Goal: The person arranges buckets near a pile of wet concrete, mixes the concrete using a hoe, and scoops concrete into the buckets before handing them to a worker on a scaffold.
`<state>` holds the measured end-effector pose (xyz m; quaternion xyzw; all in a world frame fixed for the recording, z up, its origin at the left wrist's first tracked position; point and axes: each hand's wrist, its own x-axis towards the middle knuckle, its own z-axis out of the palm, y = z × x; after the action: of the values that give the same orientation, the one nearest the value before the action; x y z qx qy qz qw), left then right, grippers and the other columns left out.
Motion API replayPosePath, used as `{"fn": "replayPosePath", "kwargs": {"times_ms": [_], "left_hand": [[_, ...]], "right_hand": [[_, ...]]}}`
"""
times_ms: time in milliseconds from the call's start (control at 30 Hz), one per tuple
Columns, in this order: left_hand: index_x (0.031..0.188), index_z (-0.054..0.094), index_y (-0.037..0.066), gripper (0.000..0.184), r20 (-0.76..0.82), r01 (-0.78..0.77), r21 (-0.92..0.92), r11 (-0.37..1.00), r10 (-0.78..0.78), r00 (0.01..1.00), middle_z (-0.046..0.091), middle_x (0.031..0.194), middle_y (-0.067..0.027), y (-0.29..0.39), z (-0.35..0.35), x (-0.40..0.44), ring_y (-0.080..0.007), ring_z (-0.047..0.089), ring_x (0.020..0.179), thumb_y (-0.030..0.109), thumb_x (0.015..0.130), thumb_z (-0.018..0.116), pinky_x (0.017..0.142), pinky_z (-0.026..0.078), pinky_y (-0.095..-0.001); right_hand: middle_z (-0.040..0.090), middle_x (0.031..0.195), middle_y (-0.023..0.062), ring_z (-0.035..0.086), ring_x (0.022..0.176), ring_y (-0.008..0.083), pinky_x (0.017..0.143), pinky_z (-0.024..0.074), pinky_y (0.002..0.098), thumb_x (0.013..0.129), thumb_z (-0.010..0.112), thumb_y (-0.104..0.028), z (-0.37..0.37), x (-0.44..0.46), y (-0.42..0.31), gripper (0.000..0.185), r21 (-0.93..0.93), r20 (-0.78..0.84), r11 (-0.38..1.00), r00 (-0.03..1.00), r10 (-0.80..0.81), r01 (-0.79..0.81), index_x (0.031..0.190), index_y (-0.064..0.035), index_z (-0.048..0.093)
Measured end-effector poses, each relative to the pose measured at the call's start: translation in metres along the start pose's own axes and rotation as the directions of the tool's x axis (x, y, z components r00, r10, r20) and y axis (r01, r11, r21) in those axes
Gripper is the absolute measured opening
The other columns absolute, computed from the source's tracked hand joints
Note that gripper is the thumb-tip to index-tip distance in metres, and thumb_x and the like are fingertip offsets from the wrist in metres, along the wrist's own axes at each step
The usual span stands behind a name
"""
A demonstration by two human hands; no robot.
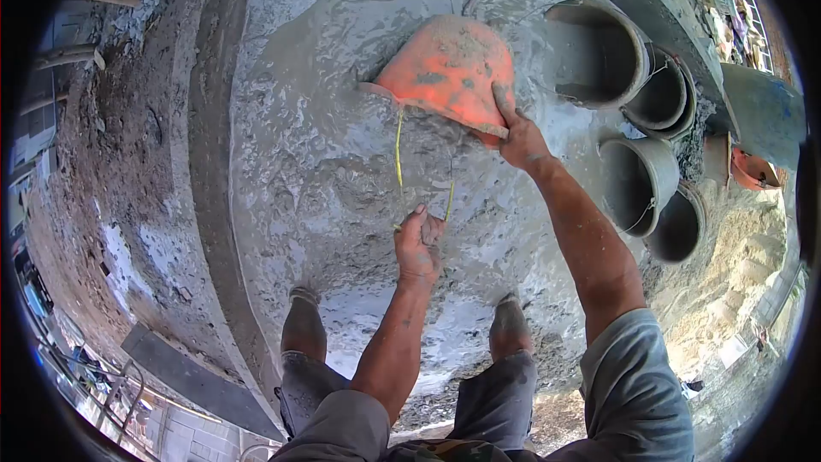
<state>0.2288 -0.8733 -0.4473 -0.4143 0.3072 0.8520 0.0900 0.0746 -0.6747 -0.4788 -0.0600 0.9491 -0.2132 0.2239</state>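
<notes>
An orange bucket (pixel 449 73), smeared with grey cement, is tipped with its mouth turned down and toward me over the wet cement (pixel 342 154). My right hand (pixel 520 139) is closed on the right side of its rim, thumb on the outer wall. My left hand (pixel 420 244) is closed around the bucket's yellow cord handle (pixel 398 154), which stretches from the rim toward me. The inside of the bucket is hidden from view. My lower legs stand in the wet cement below both hands.
Several grey buckets (pixel 654 175) lie tipped at the right, mouths facing left. Beyond them are another orange bucket (pixel 753 169) and a sand pile (pixel 740 265). A long board edge (pixel 209 120) borders the cement on the left, with rough soil (pixel 111 162) past it.
</notes>
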Motion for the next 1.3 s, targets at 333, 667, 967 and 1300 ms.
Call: {"fn": "replayPosePath", "kwargs": {"times_ms": [333, 667, 967, 1300], "left_hand": [[0.065, 0.053, 0.005, 0.035, -0.209, 0.066, 0.745, 0.663, 0.138, 0.968, 0.048, 0.058, -0.0017, 0.117, 0.054, -0.126, -0.0142, 0.044, 0.055, 0.033, 0.086, 0.06, 0.052, 0.035, -0.0317], [0.093, 0.061, 0.002, 0.042, 0.173, -0.171, 0.984, -0.06, 0.03, 0.985, 0.066, 0.086, -0.0168, 0.093, 0.066, -0.136, -0.0308, 0.064, 0.084, 0.042, 0.083, 0.061, 0.074, 0.048, -0.0391], [0.096, 0.061, -0.009, 0.067, 0.085, -0.111, 0.988, 0.107, 0.222, 0.971, 0.062, 0.091, -0.0281, 0.15, 0.064, -0.156, -0.0395, 0.059, 0.091, 0.057, 0.081, 0.056, 0.083, 0.044, -0.0408], [0.088, 0.063, -0.004, 0.031, 0.074, -0.274, 0.708, 0.651, 0.317, 0.945, 0.052, 0.064, -0.0008, 0.358, 0.134, -0.353, -0.0097, 0.044, 0.056, 0.026, 0.079, 0.063, 0.051, 0.033, -0.027]], "right_hand": [[0.06, 0.107, 0.0203, 0.058, 0.1, 0.0335, 0.083, 0.0477, 0.0373, 0.07, 0.056, -0.007, 0.091, -0.135, -0.08, 0.075, 0.692, 0.425, 0.493, 0.849, 0.314, -0.528, 0.139, -0.0178, 0.029], [0.06, 0.076, 0.0098, 0.057, 0.061, 0.0194, 0.053, 0.0463, 0.0342, 0.072, 0.064, -0.016, 0.126, -0.174, -0.078, 0.033, 0.645, 0.595, 0.026, 0.523, 0.61, -0.764, 0.097, 0.0049, 0.059], [0.065, 0.095, 0.0163, 0.063, 0.083, 0.027, 0.072, 0.0474, 0.0374, 0.067, 0.064, -0.012, 0.051, -0.18, -0.096, 0.042, 0.683, 0.517, 0.059, 0.539, 0.665, -0.728, 0.107, 0.0034, 0.059], [0.064, 0.093, 0.0219, 0.063, 0.083, 0.0284, 0.074, 0.0483, 0.0362, 0.067, 0.061, -0.005, -0.186, -0.249, -0.262, 0.036, 0.763, 0.275, 0.537, 0.933, 0.232, -0.359, 0.1, 0.0098, 0.059]]}}
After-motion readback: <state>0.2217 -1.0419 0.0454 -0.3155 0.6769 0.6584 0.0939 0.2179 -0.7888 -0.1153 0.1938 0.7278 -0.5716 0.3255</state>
